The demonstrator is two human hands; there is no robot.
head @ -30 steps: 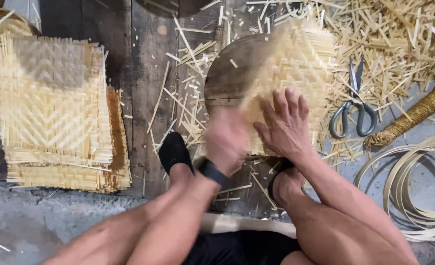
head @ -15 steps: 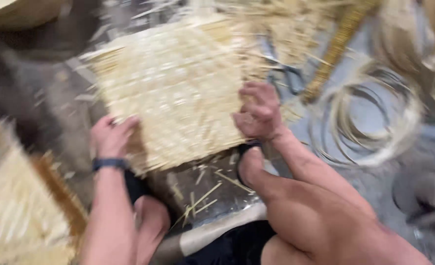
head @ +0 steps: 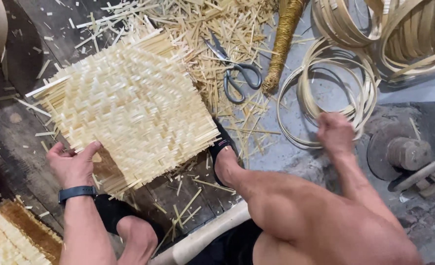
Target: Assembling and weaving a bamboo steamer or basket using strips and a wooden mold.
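Left hand (head: 73, 164) grips woven mat (head: 129, 105) over dark planks (head: 21, 122); right hand (head: 335, 132), grasp unclear, reaches hoops (head: 325, 93) on grey floor (head: 423, 93) beside scissors (head: 237, 73)

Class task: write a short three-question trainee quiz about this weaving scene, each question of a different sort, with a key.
1. True or false: the left hand grips the woven mat by its edge.
2. The right hand is nearest to: A scissors, B coiled strips, C wooden block.
3. Fill in: the scissors lie on loose ____.

Key: 1 true; 2 B; 3 offcuts.
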